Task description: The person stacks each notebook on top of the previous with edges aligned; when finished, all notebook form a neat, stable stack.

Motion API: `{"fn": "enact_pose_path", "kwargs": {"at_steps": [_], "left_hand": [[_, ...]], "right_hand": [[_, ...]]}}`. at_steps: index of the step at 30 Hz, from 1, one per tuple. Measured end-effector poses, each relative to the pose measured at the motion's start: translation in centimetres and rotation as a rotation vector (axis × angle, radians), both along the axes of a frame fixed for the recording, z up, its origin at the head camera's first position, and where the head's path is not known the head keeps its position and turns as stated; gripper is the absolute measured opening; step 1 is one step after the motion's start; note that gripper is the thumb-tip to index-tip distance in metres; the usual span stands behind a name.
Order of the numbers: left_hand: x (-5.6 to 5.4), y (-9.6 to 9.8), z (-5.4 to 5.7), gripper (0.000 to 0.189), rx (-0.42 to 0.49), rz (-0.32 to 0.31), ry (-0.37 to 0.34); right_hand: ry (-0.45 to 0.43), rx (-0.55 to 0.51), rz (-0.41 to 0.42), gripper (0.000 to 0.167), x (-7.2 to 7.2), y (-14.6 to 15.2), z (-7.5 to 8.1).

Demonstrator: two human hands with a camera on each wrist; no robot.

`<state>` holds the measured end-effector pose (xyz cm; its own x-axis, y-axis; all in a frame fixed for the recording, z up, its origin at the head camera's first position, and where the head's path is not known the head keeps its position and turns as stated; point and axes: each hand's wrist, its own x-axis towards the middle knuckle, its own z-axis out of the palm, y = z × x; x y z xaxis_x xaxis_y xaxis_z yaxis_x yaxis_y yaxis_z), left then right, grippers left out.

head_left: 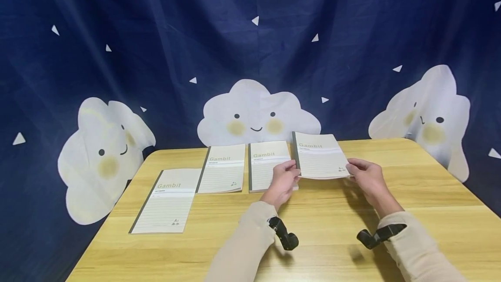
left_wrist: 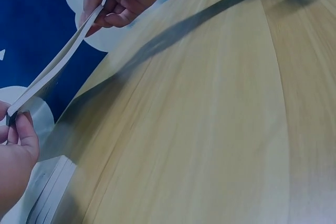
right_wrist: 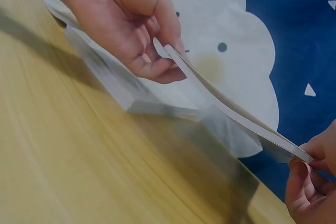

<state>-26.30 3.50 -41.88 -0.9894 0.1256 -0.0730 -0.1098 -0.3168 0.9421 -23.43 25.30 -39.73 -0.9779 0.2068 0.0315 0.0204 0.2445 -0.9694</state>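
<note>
Both hands hold one cream "Gambit" notebook (head_left: 321,156) above the table, its dark spine on the left. My left hand (head_left: 283,182) pinches the lower spine corner between thumb and fingers. At the opposite lower corner, my right hand (head_left: 368,179) pinches the notebook's edge. Edge-on in the left wrist view, the raised notebook (left_wrist: 58,61) bows slightly between the two hands. Just left of it lies another notebook (head_left: 268,164), partly covered by my left hand. In the right wrist view that notebook (right_wrist: 110,77) looks thick, like a small stack.
Further left on the wooden table (head_left: 313,216) are a notebook (head_left: 221,169) and, nearer the front-left edge, another notebook (head_left: 166,201) touching or overlapping its side. A dark blue curtain (head_left: 254,47) with cloud prints hangs right behind the table's far edge.
</note>
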Motion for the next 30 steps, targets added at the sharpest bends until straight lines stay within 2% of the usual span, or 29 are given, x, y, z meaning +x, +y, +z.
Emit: {"fn": "enact_pose_path", "kwargs": {"at_steps": [7, 16, 30], "left_hand": [[0.2, -1.3, 0.2, 0.048, 0.030, -0.005, 0.018], [1.1, -3.3, 0.1, 0.043, 0.036, -0.002, 0.071], [2.0, -7.0, -0.5, 0.049, 0.033, 0.034, 0.073]], "right_hand": [[0.024, -0.017, -0.015, 0.044, 0.3, -1.3, 0.2], [0.031, -0.044, 0.000, 0.042, 0.5, -3.0, 0.0], [0.025, -0.091, 0.051, 0.039, 0.2, -6.4, -0.7]]}}
